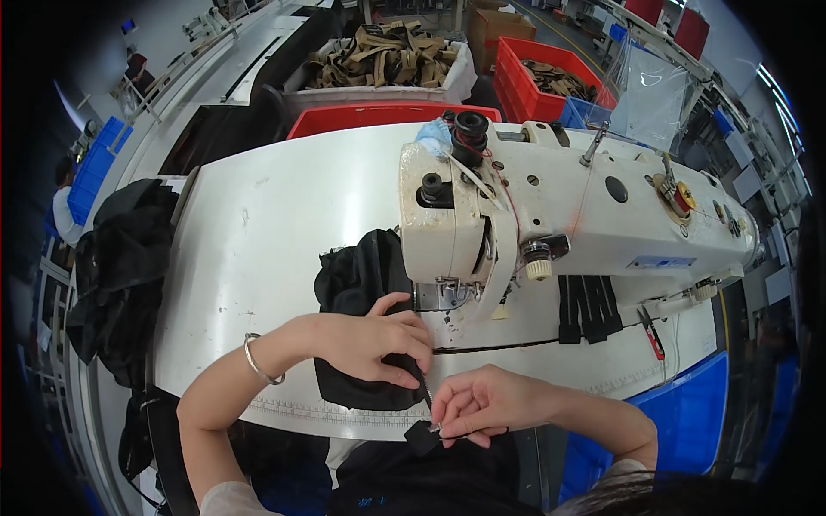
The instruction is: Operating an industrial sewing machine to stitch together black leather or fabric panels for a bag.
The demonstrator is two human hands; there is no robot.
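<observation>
A piece of black fabric (357, 273) lies bunched on the white sewing table, up against the sewing machine's needle area. My left hand (374, 344) rests on it, its fingers bent over the right edge and gripping the cloth. From that edge a narrow dark strip that looks like a zipper (427, 392) runs toward me. My right hand (475, 406) pinches its near end, where a small metal piece shows at the fingertips. A small black fabric tab (422, 439) hangs there, just past the table's front edge. The industrial sewing machine (551, 206) stands beyond both hands.
Several black strips (588, 308) and red-handled thread snips (652, 334) lie on the right of the table. More black fabric (129, 258) drapes over its left end. Blue bins (680, 413) stand below right; red bins (516, 77) and a white-lined bin of brown strips stand behind.
</observation>
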